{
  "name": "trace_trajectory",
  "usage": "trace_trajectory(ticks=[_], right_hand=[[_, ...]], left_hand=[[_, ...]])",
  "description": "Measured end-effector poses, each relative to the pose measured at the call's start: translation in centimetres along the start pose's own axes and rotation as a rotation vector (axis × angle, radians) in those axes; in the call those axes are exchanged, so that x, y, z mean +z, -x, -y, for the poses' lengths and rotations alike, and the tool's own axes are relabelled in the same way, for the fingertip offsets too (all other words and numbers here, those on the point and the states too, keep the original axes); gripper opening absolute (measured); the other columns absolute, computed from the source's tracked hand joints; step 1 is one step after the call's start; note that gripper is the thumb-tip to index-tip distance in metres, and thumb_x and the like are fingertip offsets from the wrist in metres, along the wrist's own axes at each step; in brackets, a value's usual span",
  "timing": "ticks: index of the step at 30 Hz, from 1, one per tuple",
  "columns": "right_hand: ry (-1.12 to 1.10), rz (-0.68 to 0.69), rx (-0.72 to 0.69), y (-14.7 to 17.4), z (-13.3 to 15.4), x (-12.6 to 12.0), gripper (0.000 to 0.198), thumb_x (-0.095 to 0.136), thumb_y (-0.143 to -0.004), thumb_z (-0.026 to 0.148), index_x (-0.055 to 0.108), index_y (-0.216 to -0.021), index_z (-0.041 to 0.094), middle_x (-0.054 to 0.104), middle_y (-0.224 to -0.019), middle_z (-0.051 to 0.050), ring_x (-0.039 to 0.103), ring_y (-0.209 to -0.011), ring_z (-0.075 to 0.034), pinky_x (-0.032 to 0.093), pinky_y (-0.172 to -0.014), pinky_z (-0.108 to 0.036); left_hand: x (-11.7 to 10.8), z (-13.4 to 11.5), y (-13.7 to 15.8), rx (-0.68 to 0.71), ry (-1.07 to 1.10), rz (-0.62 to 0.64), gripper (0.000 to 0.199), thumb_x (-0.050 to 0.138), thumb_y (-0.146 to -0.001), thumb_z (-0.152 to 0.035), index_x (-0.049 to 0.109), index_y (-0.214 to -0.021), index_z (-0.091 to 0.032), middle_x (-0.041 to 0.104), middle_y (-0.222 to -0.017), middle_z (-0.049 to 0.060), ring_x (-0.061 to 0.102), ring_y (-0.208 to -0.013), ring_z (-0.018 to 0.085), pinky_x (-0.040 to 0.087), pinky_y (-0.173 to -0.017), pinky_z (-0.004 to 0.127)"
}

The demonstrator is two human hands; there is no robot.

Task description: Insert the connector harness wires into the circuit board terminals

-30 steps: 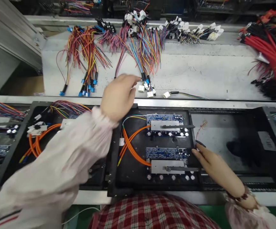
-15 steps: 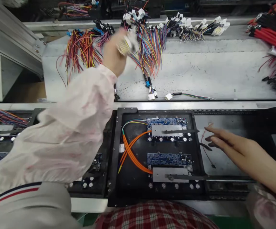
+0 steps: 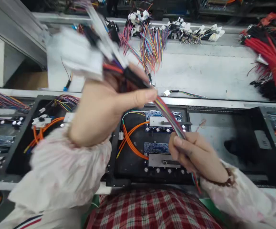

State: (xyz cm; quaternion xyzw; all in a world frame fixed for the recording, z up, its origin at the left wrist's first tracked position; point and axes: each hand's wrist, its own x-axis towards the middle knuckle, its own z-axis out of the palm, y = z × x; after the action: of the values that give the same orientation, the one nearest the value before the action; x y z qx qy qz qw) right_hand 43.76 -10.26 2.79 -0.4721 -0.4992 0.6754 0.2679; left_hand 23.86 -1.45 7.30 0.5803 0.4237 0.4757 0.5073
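My left hand (image 3: 109, 105) is closed around the black-sleeved end of a wire harness (image 3: 167, 111), its thumb lying along the sleeve. Blurred white connectors (image 3: 80, 54) stick out beyond that hand, up and to the left. Lower down to the right, my right hand (image 3: 192, 152) is wrapped round the same bundle of coloured wires, whose loose ends poke out below the fist. Beneath the stretched harness lies a black tray (image 3: 130, 173) with two blue circuit boards, the upper board (image 3: 178, 116) partly covered by the wires. Orange cables (image 3: 133, 148) curve across the tray's left side.
Bunches of harnesses with white connectors (image 3: 185, 27) line the back shelf (image 3: 199, 63). Thick red wires (image 3: 264, 54) are heaped at the right. One small harness (image 3: 187, 93) lies near the shelf's front edge. Another tray (image 3: 11, 159) with orange cables stands to the left.
My left hand has come back from the shelf towards me with the harness. My right hand has moved left from the tray's right side and closed on the wires.
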Motion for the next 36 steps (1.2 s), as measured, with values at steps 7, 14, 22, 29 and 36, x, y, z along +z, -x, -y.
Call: trace_trajectory(ticks=[7,14,22,29,36], right_hand=[[0.727,-0.131,-0.039,1.0,-3.0,-2.1,0.03,0.046,-0.098,0.044,0.063,-0.108,0.022,0.07,-0.104,-0.008,0.065,-0.094,-0.021,0.049,-0.082,-0.034],[0.589,-0.089,-0.156,-6.8,-1.2,-3.6,0.021,0.054,-0.094,0.032,0.062,-0.079,0.019,0.064,-0.074,0.002,0.056,-0.067,-0.01,0.041,-0.066,-0.024],[0.749,-0.156,-0.067,-5.5,-2.2,-3.9,0.014,0.055,-0.091,0.026,0.059,-0.079,0.019,0.059,-0.068,0.004,0.049,-0.059,-0.008,0.036,-0.058,-0.023],[0.915,-0.377,-0.118,-2.3,-3.1,-6.2,0.01,0.058,-0.092,0.025,0.064,-0.085,0.021,0.067,-0.075,0.002,0.063,-0.068,-0.012,0.046,-0.065,-0.025],[0.938,-0.639,-0.341,-8.1,-5.9,-7.8,0.006,0.06,-0.089,0.022,0.065,-0.093,0.021,0.073,-0.085,-0.001,0.069,-0.078,-0.015,0.052,-0.072,-0.029]], left_hand=[[0.4,9.7,1.6,-0.477,0.242,0.082,0.027,0.084,-0.072,-0.029,0.064,-0.08,-0.013,0.068,-0.072,0.004,0.066,-0.064,0.015,0.059,-0.064,0.025],[0.5,11.1,0.8,-0.434,0.287,0.144,0.026,0.084,-0.073,-0.025,0.062,-0.082,-0.013,0.066,-0.07,0.0,0.065,-0.061,0.011,0.059,-0.062,0.019],[0.3,11.2,0.8,-0.471,0.353,0.088,0.032,0.082,-0.072,-0.02,0.054,-0.088,-0.017,0.066,-0.081,0.001,0.066,-0.067,0.015,0.059,-0.049,0.021],[0.2,11.5,0.6,-0.337,0.189,-0.169,0.026,0.082,-0.071,-0.019,0.059,-0.082,-0.018,0.071,-0.078,0.002,0.058,-0.047,0.009,0.046,-0.037,0.018],[0.3,11.6,0.5,-0.343,-0.024,-0.252,0.023,0.082,-0.072,-0.026,0.062,-0.078,-0.017,0.073,-0.081,0.003,0.057,-0.044,0.01,0.038,-0.037,0.022]])
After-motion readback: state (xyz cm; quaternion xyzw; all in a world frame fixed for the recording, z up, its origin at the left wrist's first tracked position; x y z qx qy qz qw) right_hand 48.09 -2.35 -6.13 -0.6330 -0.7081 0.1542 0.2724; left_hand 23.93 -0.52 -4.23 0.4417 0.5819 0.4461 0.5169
